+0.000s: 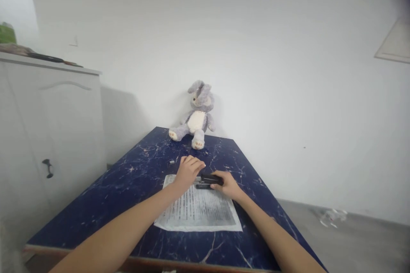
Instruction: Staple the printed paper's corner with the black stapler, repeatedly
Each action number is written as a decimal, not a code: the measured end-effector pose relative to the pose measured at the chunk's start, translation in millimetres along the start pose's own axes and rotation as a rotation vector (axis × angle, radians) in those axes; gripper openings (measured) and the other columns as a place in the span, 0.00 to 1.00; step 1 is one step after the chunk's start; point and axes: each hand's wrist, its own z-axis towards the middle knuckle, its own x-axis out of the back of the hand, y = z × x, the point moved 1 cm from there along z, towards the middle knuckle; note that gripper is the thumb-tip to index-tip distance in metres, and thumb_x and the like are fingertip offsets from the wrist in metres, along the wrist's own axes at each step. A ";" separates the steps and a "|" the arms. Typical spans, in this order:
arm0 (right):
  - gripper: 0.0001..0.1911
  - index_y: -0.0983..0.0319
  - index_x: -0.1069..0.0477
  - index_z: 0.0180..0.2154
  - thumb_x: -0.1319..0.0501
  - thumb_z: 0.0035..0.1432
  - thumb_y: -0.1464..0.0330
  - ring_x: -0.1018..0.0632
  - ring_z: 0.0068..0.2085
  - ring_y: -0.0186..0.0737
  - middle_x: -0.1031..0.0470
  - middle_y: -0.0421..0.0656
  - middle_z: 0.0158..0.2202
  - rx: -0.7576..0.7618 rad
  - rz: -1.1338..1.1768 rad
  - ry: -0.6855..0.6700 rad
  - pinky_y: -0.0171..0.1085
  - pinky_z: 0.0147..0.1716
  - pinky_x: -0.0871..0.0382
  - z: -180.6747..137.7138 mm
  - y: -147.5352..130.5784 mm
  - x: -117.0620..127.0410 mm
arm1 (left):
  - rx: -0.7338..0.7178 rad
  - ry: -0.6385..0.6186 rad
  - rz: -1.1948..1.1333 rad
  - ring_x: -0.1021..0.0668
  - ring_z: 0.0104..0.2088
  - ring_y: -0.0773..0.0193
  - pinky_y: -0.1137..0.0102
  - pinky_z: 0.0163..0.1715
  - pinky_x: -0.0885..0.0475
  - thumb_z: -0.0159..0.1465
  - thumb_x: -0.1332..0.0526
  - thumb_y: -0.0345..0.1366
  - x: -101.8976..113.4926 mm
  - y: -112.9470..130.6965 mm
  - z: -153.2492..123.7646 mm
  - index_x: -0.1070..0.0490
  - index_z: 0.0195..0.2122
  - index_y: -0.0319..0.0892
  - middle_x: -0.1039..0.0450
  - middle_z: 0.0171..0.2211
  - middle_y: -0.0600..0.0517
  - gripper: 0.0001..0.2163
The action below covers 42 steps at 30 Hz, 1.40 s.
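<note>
A black stapler point(212, 179) is in my right hand point(229, 184), whose fingers and thumb wrap its back end from the right. Its front end points left, and a bit of metal shows between the upper and lower arms. My left hand point(189, 172) hovers at that front end, its fingers loosely bent and reaching right above the stapler. The left thumb is hidden, and I cannot tell whether the hand touches the stapler. Under both hands lies a printed sheet of paper point(200, 211), slightly wrinkled at its edges.
A small, shiny object point(171, 163), too small to name, lies left of my left hand on the blue marbled table point(121, 196). A grey plush rabbit point(197, 115) sits against the wall at the far end. To the left stands a white cabinet point(64, 128). Clear plastic point(333, 217) lies on the floor.
</note>
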 end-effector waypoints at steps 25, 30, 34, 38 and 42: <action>0.10 0.58 0.20 0.41 0.39 0.71 0.62 0.23 0.40 0.43 0.20 0.45 0.37 0.308 0.061 0.179 0.43 0.43 0.30 0.5 -34.8 11.8 | -0.222 -0.008 -0.125 0.25 0.36 0.65 0.64 0.44 0.37 0.73 0.40 0.47 -8.1 17.5 -8.0 0.26 0.39 0.43 0.23 0.32 0.54 0.13; 0.14 0.58 0.20 0.41 0.42 0.72 0.60 0.23 0.41 0.44 0.20 0.46 0.38 0.271 0.137 0.140 0.43 0.44 0.30 0.7 -39.6 12.7 | -0.161 0.013 -0.051 0.24 0.34 0.65 0.63 0.44 0.35 0.74 0.42 0.48 -2.4 22.5 -6.7 0.25 0.35 0.43 0.22 0.31 0.53 0.16; 0.16 0.58 0.19 0.41 0.38 0.68 0.54 0.21 0.42 0.46 0.19 0.47 0.39 0.213 0.127 0.180 0.45 0.46 0.28 -0.3 -48.2 16.3 | -0.105 -0.001 -0.034 0.24 0.34 0.62 0.61 0.45 0.34 0.74 0.42 0.51 2.7 26.1 -3.4 0.24 0.35 0.44 0.21 0.31 0.51 0.18; 0.17 0.57 0.18 0.39 0.34 0.64 0.51 0.20 0.41 0.45 0.18 0.45 0.38 0.186 0.143 0.226 0.44 0.45 0.26 4.3 -48.3 15.3 | -0.138 0.023 -0.103 0.24 0.33 0.62 0.62 0.44 0.34 0.73 0.40 0.50 -0.5 16.4 -1.2 0.25 0.36 0.45 0.23 0.30 0.53 0.15; 0.14 0.58 0.17 0.38 0.34 0.65 0.55 0.20 0.39 0.43 0.17 0.45 0.36 0.172 0.113 0.283 0.43 0.43 0.26 5.9 -43.8 14.0 | -0.143 0.031 -0.104 0.24 0.38 0.61 0.63 0.46 0.33 0.74 0.41 0.46 -0.2 5.6 -0.3 0.26 0.42 0.45 0.22 0.36 0.53 0.11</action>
